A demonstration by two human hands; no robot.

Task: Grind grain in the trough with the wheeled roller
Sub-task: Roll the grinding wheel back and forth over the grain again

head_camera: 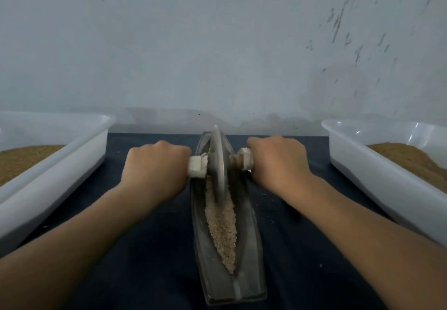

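From my remote seat, nearest me is the blunt end of the long metal trough (pixel 249 261), lying lengthwise down the middle of the dark table (pixel 145 249), its far end toward the wall. A tapered strip of pale, coarse grain (pixel 221 225) lies along the groove, its point toward me and widening toward the wheel. A few loose grains are scattered on the table just right of the trough.

Farther on, the wheeled roller (pixel 219 162) stands upright on its edge in the trough's far half, its rim down in the grain. The left hand (pixel 154 164) is wrapped in a fist around the left end of the axle, with a pale handle stub showing beside the wheel. The right hand (pixel 278 162) grips the right end the same way.

A white tray (pixel 60 164) of brown meal sits along the table's left edge, and a second tray (pixel 387 184) along the right edge. Behind everything rises a scuffed pale wall (pixel 217 44).
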